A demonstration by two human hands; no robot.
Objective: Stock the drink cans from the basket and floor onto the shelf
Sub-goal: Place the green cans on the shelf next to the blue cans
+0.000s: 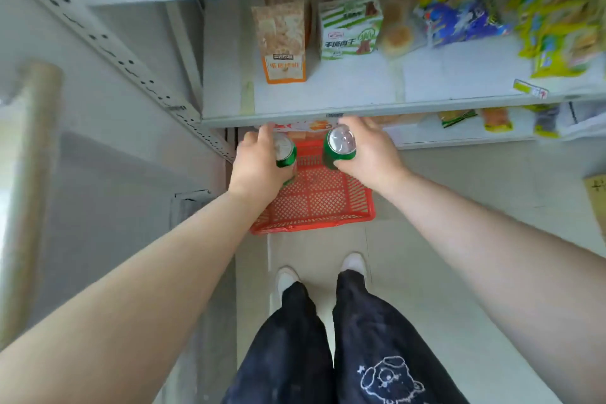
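Drink cans, green and upright, are gripped 1 per hand, left can [284, 151] in left hand [254, 170], right can [340, 143] in right hand [370, 154], above the red basket [314, 203] by the near edge of the shelf [328, 88].

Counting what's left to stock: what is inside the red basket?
In the red basket, the visible mesh floor holds no cans. Its far end is hidden by the left hand gripping the left can and the right hand gripping the right can.

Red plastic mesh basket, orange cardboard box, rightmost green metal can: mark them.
Red plastic mesh basket [323, 198]: head view, mesh floor.
Orange cardboard box [284, 39]: head view, front face.
Rightmost green metal can [342, 140]: head view, silver lid.
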